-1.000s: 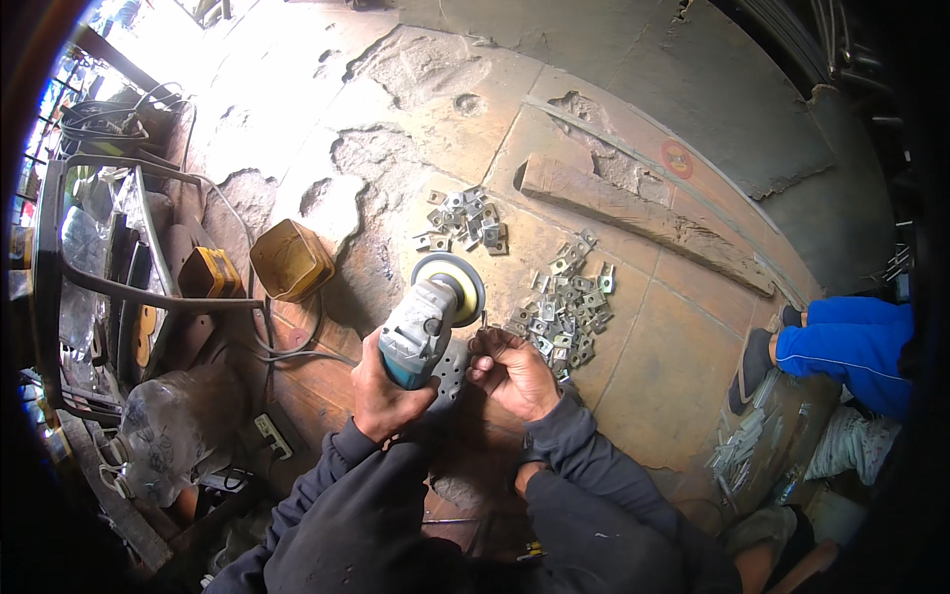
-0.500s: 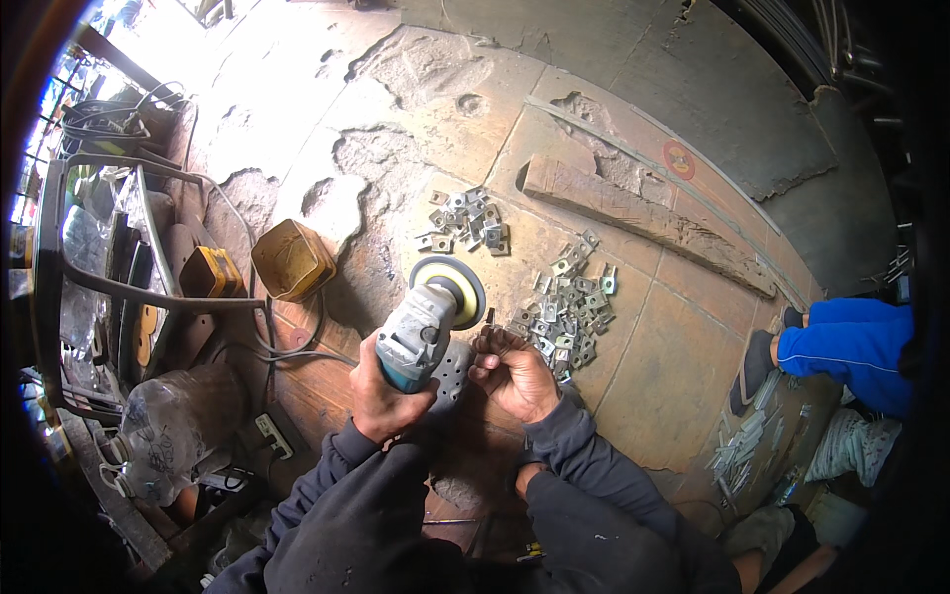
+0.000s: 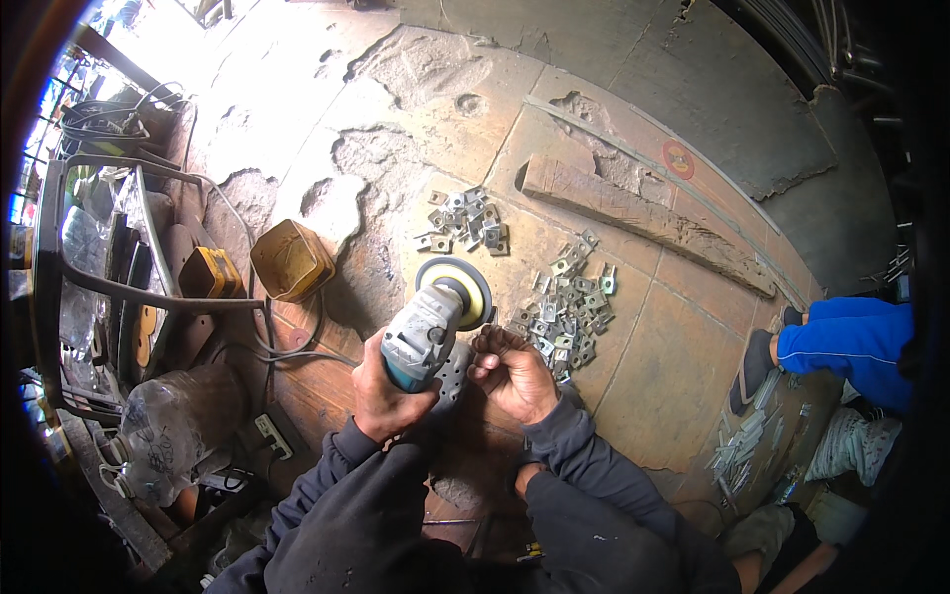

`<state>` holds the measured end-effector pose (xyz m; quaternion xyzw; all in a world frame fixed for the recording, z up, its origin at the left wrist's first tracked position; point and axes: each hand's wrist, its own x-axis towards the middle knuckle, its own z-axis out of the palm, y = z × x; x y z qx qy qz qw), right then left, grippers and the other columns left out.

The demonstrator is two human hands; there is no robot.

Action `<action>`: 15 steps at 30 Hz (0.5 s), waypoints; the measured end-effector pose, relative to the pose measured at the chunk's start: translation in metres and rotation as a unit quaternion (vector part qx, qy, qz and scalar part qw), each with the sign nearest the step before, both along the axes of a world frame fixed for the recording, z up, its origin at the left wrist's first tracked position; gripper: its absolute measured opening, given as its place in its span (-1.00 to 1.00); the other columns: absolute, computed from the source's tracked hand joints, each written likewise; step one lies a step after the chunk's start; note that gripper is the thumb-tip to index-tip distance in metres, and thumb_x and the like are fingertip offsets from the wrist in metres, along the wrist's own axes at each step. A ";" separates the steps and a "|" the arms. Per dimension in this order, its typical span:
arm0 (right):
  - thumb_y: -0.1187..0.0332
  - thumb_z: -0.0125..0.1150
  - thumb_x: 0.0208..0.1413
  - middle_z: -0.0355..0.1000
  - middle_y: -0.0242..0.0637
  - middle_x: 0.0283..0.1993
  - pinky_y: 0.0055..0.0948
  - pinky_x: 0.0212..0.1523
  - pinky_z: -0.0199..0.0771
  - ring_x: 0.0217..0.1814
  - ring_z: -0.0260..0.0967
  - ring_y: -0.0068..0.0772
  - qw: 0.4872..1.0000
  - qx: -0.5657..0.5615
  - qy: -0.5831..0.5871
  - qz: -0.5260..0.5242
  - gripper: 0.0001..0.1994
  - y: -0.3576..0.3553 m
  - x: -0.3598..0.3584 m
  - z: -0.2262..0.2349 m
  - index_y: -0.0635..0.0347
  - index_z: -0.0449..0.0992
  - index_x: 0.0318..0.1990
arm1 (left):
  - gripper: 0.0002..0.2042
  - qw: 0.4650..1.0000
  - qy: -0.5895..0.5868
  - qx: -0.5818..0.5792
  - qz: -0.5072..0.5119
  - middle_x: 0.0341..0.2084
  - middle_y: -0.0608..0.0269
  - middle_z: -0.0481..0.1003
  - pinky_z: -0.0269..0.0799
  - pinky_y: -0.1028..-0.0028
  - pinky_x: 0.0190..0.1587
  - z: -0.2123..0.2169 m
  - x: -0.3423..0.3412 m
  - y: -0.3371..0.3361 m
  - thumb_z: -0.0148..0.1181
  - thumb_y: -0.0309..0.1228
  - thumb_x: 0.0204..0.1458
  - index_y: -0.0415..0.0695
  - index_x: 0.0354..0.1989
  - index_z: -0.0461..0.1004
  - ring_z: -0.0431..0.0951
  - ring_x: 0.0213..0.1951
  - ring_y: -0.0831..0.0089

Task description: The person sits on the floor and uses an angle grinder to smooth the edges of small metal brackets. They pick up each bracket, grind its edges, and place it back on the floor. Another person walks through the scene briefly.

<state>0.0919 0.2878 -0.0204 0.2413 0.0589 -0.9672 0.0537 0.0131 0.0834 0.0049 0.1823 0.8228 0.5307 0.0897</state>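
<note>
The grinder (image 3: 427, 332) lay in the left hand (image 3: 388, 391), fingers wrapped tight round its teal-and-grey body, disc (image 3: 457, 290) pointing away from the person, over the tiled floor (image 3: 653, 366). Judged heavy and rigid — nose-heavy toward the disc, so the grip on the mid-body, well behind the disc, looked the sound place to hold it; the disc edge was not a place to touch. The cord (image 3: 287, 346) trailed left across the floor and could drag on the tool.

The right hand (image 3: 515, 374) sat just beside the grinder, fingers curled narrow round something small — what exactly could not be told; possibly one of the brackets. Those would be light, stiff, sharp-edged and easily dropped.

Two heaps of small metal brackets lay beyond: the near heap (image 3: 569, 312) just right of the disc, the far heap (image 3: 463, 220) above it. A wooden plank (image 3: 643, 220) lay further out, a yellow box (image 3: 290, 259) to the left. Another person's blue trouser leg (image 3: 851, 342) showed at the right edge.
</note>
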 end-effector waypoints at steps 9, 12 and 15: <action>0.44 0.19 0.42 0.57 -0.29 -0.12 -0.40 -0.13 0.56 -0.24 0.49 -0.49 0.986 0.158 -0.038 0.025 -0.88 0.007 -0.003 0.004 0.20 0.55 0.02 | -0.21 0.999 -0.011 -0.004 0.030 -0.11 -0.04 0.64 0.60 0.27 0.03 -0.003 -0.005 -0.002 0.55 -0.46 -0.24 -0.25 0.25 0.30 0.72 -0.05 0.18; 0.47 0.13 0.42 0.56 -0.27 -0.15 -0.41 -0.13 0.66 -0.19 0.57 -0.48 0.897 0.434 -0.037 0.074 -0.89 0.014 -0.003 -0.004 0.26 0.47 0.01 | -0.22 0.999 0.033 -0.010 0.043 -0.12 -0.02 0.63 0.59 0.28 0.01 -0.006 -0.011 -0.007 0.55 -0.46 -0.25 -0.26 0.23 0.29 0.71 -0.09 0.20; 0.52 0.08 0.40 0.56 -0.26 -0.12 -0.41 -0.13 0.69 -0.14 0.58 -0.50 0.820 0.558 -0.046 0.118 -0.91 0.019 0.001 -0.009 0.29 0.40 -0.01 | -0.24 0.999 0.012 -0.003 0.051 -0.14 0.02 0.61 0.58 0.29 -0.01 -0.005 -0.013 -0.013 0.55 -0.46 -0.26 -0.25 0.20 0.29 0.67 -0.13 0.23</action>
